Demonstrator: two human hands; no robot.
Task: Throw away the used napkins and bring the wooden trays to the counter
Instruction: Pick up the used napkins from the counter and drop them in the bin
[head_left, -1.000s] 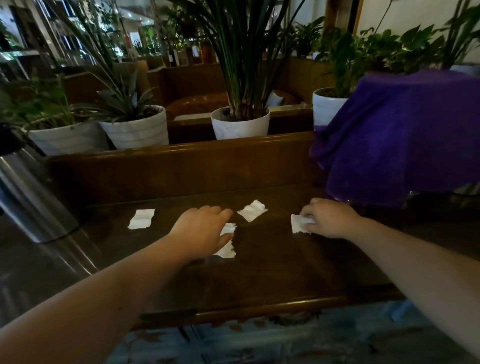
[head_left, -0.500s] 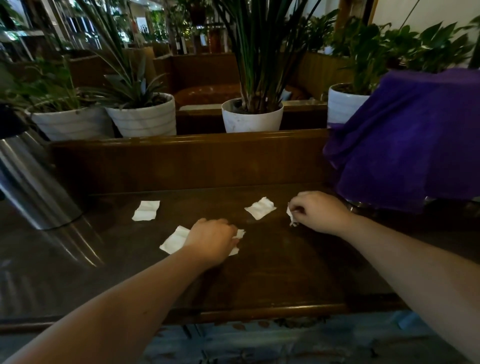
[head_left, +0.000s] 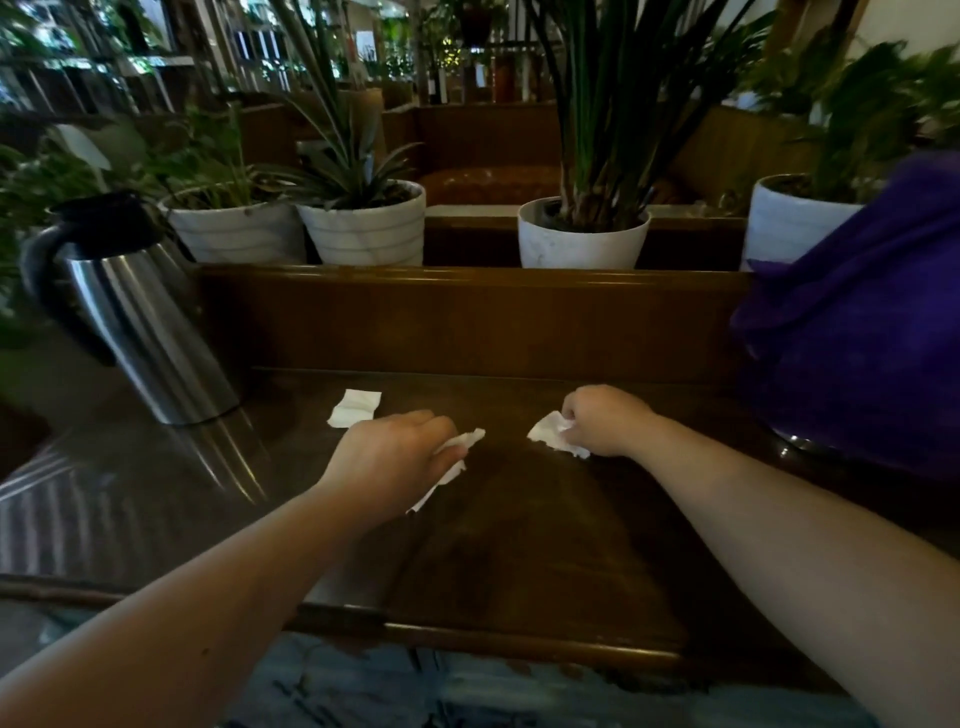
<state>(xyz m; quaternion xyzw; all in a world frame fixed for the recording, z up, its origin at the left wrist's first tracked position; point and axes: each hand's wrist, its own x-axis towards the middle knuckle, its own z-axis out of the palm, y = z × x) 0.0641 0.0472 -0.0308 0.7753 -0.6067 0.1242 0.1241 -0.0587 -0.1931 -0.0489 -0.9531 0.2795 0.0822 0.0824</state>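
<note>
Pinching crumpled white paper napkins, the left hand (head_left: 395, 457) and right hand (head_left: 605, 421) hover over the glossy dark wooden bench (head_left: 519, 545); a flat napkin (head_left: 355, 408) lies beside a steel jug (head_left: 140, 317).

You can count two hands: your left hand (head_left: 395, 457) and your right hand (head_left: 605, 421). There are three white napkins: one in the left hand (head_left: 460, 447), one in the right hand (head_left: 550, 436), and one lying alone (head_left: 355, 408) at middle left. Four white plant pots (head_left: 366, 226) sit along the top. One shiny jug (head_left: 140, 317) stands at the left. One purple cloth (head_left: 862, 332) is at the right.
</note>
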